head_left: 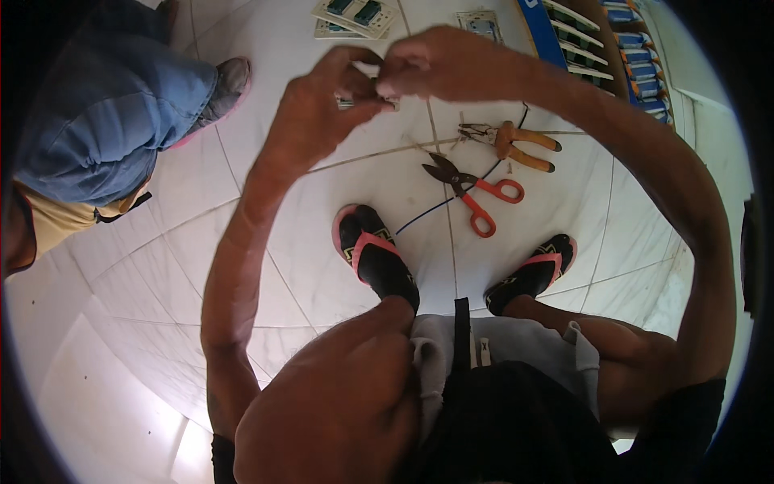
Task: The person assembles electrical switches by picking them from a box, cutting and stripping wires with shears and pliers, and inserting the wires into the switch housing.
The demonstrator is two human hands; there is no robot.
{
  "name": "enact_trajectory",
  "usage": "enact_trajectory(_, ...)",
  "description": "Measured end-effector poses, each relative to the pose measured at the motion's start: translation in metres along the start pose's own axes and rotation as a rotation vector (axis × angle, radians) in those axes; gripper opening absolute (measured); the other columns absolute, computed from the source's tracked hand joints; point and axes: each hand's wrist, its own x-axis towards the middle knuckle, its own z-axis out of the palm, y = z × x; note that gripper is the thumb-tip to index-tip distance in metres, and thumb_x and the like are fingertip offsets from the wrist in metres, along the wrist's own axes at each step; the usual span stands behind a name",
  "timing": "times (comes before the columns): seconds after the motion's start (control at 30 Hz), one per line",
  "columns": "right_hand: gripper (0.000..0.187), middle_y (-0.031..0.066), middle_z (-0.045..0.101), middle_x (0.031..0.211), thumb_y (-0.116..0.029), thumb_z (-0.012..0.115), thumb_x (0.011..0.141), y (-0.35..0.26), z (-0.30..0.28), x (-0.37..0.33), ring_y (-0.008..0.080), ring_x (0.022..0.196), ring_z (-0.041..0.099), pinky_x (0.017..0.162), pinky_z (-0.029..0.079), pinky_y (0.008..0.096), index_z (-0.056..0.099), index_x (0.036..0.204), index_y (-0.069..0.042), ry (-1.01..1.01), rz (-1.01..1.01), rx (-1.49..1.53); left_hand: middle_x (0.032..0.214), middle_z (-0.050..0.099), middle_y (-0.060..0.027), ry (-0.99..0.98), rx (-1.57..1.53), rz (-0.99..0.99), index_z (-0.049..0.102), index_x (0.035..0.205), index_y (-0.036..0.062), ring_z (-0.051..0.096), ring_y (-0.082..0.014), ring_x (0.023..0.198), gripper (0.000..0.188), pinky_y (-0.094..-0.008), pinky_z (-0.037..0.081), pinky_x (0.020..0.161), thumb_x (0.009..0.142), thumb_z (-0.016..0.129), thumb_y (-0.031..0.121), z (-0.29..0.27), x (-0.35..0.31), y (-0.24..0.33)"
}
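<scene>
A small pale part (pixel 345 103) is being held off the tiled floor (pixel 322 194), near twelve o'clock in the view. It is being pinched between the thumb and curled fingers of the left hand (pixel 310 109). The bunched fingertips of the right hand (pixel 431 66) are being held at its three-o'clock side; whether anything is being gripped by them cannot be told. It is probably being held this way so that steadying is being done from one side and fine work from the other. Most of the part is being covered by fingers; only a whitish edge is being shown.

Taking the part as the clock's centre, two cream wall plates (pixel 359 16) are being kept at twelve and another plate (pixel 481 27) at two. Yellow-handled pliers (pixel 516 145) and red-handled snips (pixel 468 185) are being left towards four, presumably for easy reach, and a blue wire (pixel 423 214) is being crossed by the snips. At nine, a co-worker's leg (pixel 97 121) is being bent.
</scene>
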Motion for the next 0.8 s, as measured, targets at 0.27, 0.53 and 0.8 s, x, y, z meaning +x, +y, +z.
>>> enact_trajectory(0.27, 0.025, 0.0159, 0.072, 0.094, -0.021, 0.071, 0.086, 0.030, 0.001, 0.048, 0.0245, 0.088, 0.069, 0.078, 0.053, 0.0347, 0.068, 0.099, 0.001, 0.194, -0.225, 0.044, 0.086, 0.073, -0.0159, -0.098, 0.080, -0.041, 0.050, 0.118, 0.0003, 0.072, -0.0287, 0.080, 0.043, -0.0383, 0.055, 0.075, 0.083, 0.074, 0.011, -0.026, 0.035, -0.007)
enact_trajectory(0.53, 0.025, 0.0106, 0.070, 0.095, -0.022, 0.063, 0.094, 0.081, 0.046, 0.075, 0.0201, 0.089, 0.067, 0.079, 0.053, 0.0317, 0.065, 0.109, -0.002, 0.337, -0.178, 0.264, 0.096, 0.074, -0.0072, -0.242, -0.079, -0.092, 0.068, 0.116, 0.0006, 0.068, -0.0156, 0.093, 0.031, -0.0290, 0.051, 0.086, 0.091, 0.070, 0.018, -0.024, 0.048, -0.092)
enact_trajectory(0.8, 0.021, 0.0128, 0.072, 0.101, -0.019, 0.063, 0.097, 0.072, 0.061, 0.083, 0.0229, 0.097, 0.071, 0.085, 0.055, 0.0337, 0.065, 0.111, -0.003, 0.333, -0.094, -0.026, 0.102, 0.073, -0.0079, -0.179, -0.075, -0.084, 0.069, 0.114, 0.0001, 0.067, -0.0163, 0.097, 0.027, -0.0290, 0.051, 0.089, 0.091, 0.068, 0.014, -0.011, 0.054, -0.128)
